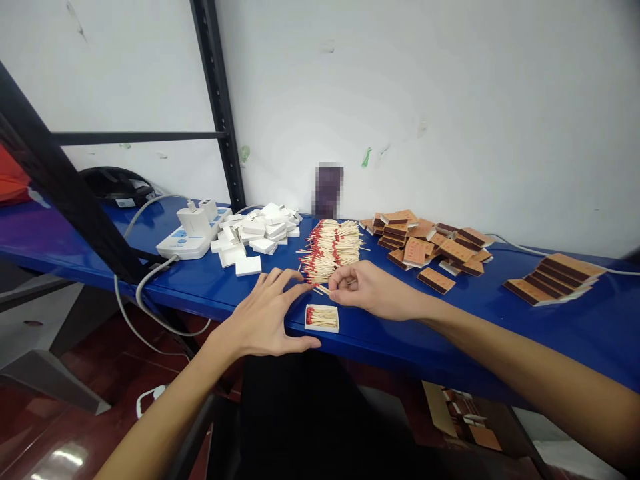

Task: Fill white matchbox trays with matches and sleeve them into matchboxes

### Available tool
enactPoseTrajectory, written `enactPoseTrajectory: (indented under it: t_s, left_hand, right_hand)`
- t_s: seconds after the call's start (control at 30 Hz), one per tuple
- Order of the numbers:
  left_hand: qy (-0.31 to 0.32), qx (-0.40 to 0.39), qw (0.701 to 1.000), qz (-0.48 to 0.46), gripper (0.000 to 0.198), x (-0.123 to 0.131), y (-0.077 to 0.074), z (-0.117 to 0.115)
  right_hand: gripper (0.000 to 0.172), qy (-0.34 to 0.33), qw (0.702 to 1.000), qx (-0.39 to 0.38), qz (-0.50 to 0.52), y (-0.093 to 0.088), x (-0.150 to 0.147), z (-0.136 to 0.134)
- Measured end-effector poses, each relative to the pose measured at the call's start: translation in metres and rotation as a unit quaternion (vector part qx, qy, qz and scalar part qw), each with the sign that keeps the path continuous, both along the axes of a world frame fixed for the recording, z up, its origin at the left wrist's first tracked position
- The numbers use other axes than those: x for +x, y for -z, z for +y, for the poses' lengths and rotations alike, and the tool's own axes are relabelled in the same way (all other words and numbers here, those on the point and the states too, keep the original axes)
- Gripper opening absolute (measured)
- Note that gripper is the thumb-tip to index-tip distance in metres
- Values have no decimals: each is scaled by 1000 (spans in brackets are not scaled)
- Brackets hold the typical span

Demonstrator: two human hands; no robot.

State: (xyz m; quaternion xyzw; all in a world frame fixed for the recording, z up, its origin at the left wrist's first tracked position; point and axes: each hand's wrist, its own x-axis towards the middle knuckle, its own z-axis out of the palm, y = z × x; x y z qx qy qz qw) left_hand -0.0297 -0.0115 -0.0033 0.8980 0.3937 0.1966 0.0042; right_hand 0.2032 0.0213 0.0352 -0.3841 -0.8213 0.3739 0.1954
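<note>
My right hand pinches a few matches at the near edge of a big heap of red-tipped matches. To its left, my left hand is spread, thumb and fingers wide apart, with its fingertips close to the red heads. Between the hands, near the front edge of the blue shelf, lies a small white matchbox tray partly filled with matches, heads to the left. The left thumb reaches toward that tray's lower left side; I see no gap clearly enough to say whether it touches.
White inner trays are piled at the left, beside a power strip with chargers and cables. Orange-brown matchbox sleeves are heaped at the right. A row of matchboxes lies farther right. Below stands a cardboard box.
</note>
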Motion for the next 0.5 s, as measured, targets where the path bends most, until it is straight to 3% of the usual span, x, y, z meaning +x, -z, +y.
enactPoseTrajectory:
  t_s: [0.17, 0.23, 0.3, 0.4, 0.5]
  left_hand:
    - [6, 1, 999, -32, 75, 0, -1, 0]
    - [6, -3, 999, -34, 71, 0, -1, 0]
    - [4, -6, 1000, -30, 69, 1, -1, 1]
    - [3, -9, 1000, -21, 67, 1, -2, 1]
    - [10, -5, 1000, -19, 59, 2, -2, 0]
  right_hand:
    - [21, -25, 976, -197, 93, 6, 5, -1]
    - [24, -26, 965, -238, 108, 10, 5, 0]
    - [22, -26, 976, -202, 84, 11, 4, -1]
    - [13, -6, 998, -60, 2, 9, 0, -8]
    - [8, 1, 998, 6, -68, 5, -5, -18]
